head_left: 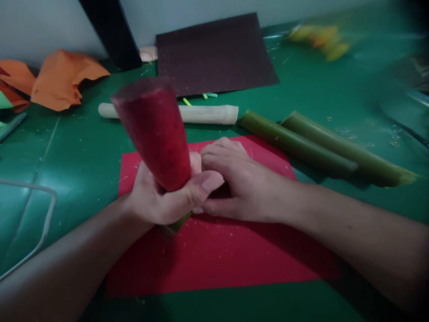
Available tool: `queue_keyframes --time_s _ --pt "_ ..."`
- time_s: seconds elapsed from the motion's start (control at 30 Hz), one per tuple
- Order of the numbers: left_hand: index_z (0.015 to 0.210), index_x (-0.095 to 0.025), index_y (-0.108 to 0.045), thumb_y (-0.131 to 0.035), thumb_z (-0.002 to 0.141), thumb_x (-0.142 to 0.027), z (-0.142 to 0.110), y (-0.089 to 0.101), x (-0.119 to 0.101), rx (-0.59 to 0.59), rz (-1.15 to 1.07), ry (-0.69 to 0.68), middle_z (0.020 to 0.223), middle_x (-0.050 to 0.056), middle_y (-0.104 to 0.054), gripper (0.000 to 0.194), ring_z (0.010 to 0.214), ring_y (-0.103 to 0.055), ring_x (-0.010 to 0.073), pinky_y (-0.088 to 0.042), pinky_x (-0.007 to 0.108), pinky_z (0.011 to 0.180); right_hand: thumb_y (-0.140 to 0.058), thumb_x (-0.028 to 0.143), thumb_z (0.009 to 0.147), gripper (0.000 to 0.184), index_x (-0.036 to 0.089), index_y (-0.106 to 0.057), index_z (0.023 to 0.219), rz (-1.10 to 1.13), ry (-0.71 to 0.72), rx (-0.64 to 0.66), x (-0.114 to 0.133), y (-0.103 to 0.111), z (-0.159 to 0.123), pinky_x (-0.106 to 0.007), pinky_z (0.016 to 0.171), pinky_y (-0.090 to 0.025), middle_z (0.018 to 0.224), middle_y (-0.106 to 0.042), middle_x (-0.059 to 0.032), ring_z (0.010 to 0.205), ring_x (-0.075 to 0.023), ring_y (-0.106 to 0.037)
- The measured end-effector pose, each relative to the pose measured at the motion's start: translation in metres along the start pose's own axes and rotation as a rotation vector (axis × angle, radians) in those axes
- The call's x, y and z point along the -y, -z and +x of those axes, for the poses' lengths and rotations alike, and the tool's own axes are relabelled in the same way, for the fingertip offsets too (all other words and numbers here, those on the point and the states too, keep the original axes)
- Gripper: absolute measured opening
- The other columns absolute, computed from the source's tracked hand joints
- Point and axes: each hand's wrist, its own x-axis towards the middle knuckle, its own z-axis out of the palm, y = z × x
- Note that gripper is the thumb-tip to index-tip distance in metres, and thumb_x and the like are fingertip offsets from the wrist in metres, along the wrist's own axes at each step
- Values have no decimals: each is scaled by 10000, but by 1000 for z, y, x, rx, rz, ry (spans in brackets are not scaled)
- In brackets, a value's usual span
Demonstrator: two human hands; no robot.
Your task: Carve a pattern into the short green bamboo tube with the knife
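Hands are meeting over the middle of a red sheet (214,259) lying flat on the green table (83,161). Left hand (161,197) is gripping a red-wrapped tube (152,129) near its lower end, fingers closed round it and thumb lying across the front. Tube is tilting up and to the left, its wide covered end toward the camera; a bit of green stem (176,226) is showing below the fist. Right hand (234,183) is resting beside the left one, fingers curled and touching the base of the tube and the left thumb; whether it is pinching anything there I cannot tell, as the fingertips are hidden behind the left hand.

Moving outward: small pale chips and fibres are scattered over the red sheet. Just beyond its far edge a pale wooden stick (197,114) is lying crosswise. Right of that, two green bamboo pieces (321,145) are lying side by side, touching, angled toward the right edge. Farther back a dark brown sheet (214,53) is lying flat near the wall, with short green straw bits (208,95) at its near edge. Crumpled orange paper (60,78) is sitting at far left. A pale cord (43,223) is looping across the near left. Blurred yellow objects (320,40) are at the far right; too smeared to identify.
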Motion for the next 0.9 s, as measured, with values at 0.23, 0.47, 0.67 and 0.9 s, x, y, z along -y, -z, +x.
queue_keyframes --time_s 0.23,0.47,0.67,0.9 --pt "671 -172 -651 -745 882 -366 -2 -5 1 -212 66 50 561 -30 -558 302 466 -498 62 -416 195 433 -790 419 806 313 196 -578 866 -1 27 -12 -1 -1 0 -400 853 -341 915 -577 -35 922 -225 -487" --pt "584 -151 -527 -660 946 -344 -2 -2 4 -76 -26 -14 504 -33 -496 432 454 -461 54 -393 193 432 -790 413 803 322 196 -552 812 -1 8 1 0 0 1 -382 820 -325 871 -560 -17 876 -206 -466" --pt "619 -153 -590 -697 920 -367 -2 -5 3 -151 47 27 537 -30 -513 384 466 -461 54 -403 194 443 -796 408 796 311 200 -568 834 -4 37 -21 -1 -2 0 -382 816 -329 876 -557 -17 887 -212 -466" --pt "641 -159 -599 -687 930 -382 -2 -4 2 -165 72 18 552 -20 -552 375 481 -510 66 -421 202 447 -793 391 799 296 195 -576 843 -9 32 -22 0 -2 -1 -392 826 -336 880 -565 -20 894 -215 -476"
